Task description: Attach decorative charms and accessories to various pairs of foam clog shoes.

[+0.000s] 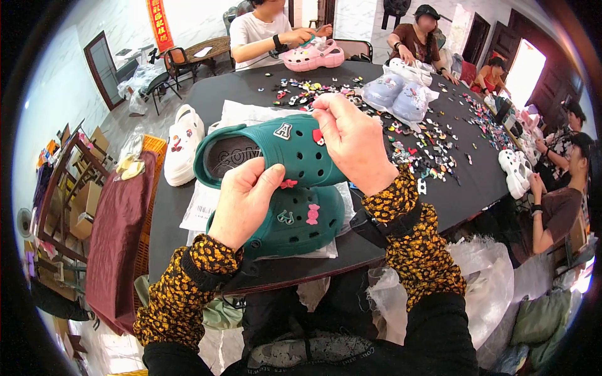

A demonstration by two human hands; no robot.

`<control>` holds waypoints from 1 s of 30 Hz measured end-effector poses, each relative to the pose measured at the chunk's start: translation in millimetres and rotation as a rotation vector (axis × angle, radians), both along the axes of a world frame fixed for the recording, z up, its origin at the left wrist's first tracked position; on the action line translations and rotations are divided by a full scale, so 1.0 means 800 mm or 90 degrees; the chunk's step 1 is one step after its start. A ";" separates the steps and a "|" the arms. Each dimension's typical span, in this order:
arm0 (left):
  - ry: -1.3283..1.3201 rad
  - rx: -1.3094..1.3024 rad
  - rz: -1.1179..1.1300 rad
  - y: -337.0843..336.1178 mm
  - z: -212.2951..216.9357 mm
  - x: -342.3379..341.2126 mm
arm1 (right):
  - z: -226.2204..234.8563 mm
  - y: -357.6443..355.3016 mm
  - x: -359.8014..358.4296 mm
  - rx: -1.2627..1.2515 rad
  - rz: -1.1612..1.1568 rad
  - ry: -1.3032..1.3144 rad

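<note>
Your left hand [244,200] grips the upper clog [271,150] by the near edge of its opening, thumb laid against the green side and fingers curled in. Your right hand [354,141] is bent over the toe end, thumb and forefinger drawn together near the far edge, just beyond a red charm [318,136]; whether they pinch anything, you can't tell from here. So the clog is up between your two hands, tilted, above the lower clog [266,227], which sits below them and bears a pink charm [312,214] and a glasses charm [286,217]. The step in hand looks like setting charms into the holes: a letter charm [283,130] sits between your hands, and a small pinkish-red charm [288,183] shows just beside your left thumb. The next move seems to call for a firm left hold while the right fingertips work at one hole, square to the surface. Your right hand covers much of the toe, so any charms under it are hidden, and the red one is partly covered. Your left fingertips and the clog's underside are out of sight. Loose charms [433,150] beyond your right hand are too small to sort.
</note>
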State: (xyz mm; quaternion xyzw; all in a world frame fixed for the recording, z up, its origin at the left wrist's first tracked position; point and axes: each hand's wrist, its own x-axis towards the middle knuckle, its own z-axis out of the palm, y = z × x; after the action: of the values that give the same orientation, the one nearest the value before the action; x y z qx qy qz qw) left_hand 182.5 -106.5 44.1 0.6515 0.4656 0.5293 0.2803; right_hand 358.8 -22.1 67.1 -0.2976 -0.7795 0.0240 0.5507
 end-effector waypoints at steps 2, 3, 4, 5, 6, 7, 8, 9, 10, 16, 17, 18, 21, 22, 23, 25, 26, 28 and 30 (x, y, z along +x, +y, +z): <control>-0.021 -0.001 -0.006 -0.004 0.006 0.006 | -0.002 0.002 -0.001 0.102 -0.046 -0.075; -0.021 -0.002 -0.006 -0.004 0.005 0.005 | -0.001 0.002 -0.002 0.102 -0.046 -0.076; 0.019 0.013 0.000 -0.003 0.003 0.002 | 0.000 0.001 -0.003 0.150 -0.054 -0.118; 0.060 0.029 0.006 -0.003 0.001 0.001 | 0.001 0.000 -0.004 0.198 -0.062 -0.161; 0.060 0.028 0.006 -0.002 -0.001 0.001 | 0.001 0.001 -0.004 0.197 -0.062 -0.161; 0.041 0.029 0.006 -0.002 -0.002 0.002 | 0.001 0.002 -0.003 0.190 -0.063 -0.184; 0.023 0.030 0.005 -0.001 -0.004 0.002 | 0.001 0.003 -0.002 0.182 -0.065 -0.207; 0.023 0.030 0.005 -0.001 -0.005 0.002 | 0.001 0.003 -0.002 0.182 -0.065 -0.206; 0.033 0.031 0.007 0.000 -0.006 0.001 | 0.001 0.003 -0.002 0.201 -0.063 -0.210; 0.004 0.030 -0.007 0.004 -0.017 -0.005 | 0.003 0.005 -0.004 0.200 -0.051 -0.210; 0.006 0.023 -0.011 0.005 -0.018 -0.005 | 0.003 0.004 -0.003 0.167 -0.052 -0.213; 0.007 0.021 -0.011 0.002 -0.014 -0.003 | 0.002 0.004 -0.003 0.166 -0.052 -0.212; -0.059 -0.011 -0.024 -0.002 -0.005 0.006 | 0.000 0.003 -0.002 0.157 -0.065 -0.214; -0.043 -0.013 -0.023 -0.002 -0.005 0.004 | 0.001 0.000 -0.003 0.158 -0.093 -0.222; -0.028 -0.015 -0.023 -0.002 -0.005 0.003 | 0.001 -0.002 -0.004 0.160 -0.121 -0.229; -0.036 -0.015 -0.028 -0.001 -0.005 0.002 | 0.001 -0.003 -0.006 0.187 -0.123 -0.213; -0.044 -0.016 -0.033 0.000 -0.005 0.002 | 0.000 -0.003 -0.007 0.214 -0.124 -0.196; -0.021 -0.018 -0.023 -0.002 -0.001 0.002 | -0.003 0.001 -0.008 0.222 -0.123 -0.194; 0.002 -0.020 -0.014 -0.004 0.002 0.003 | -0.006 0.004 -0.008 0.231 -0.122 -0.192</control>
State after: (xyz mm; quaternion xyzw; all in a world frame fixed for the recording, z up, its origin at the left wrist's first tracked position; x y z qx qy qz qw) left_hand 184.8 -110.1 45.3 0.6529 0.4669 0.5181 0.2955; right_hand 352.7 -19.0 62.3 -0.2668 -0.8128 -0.2132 0.4719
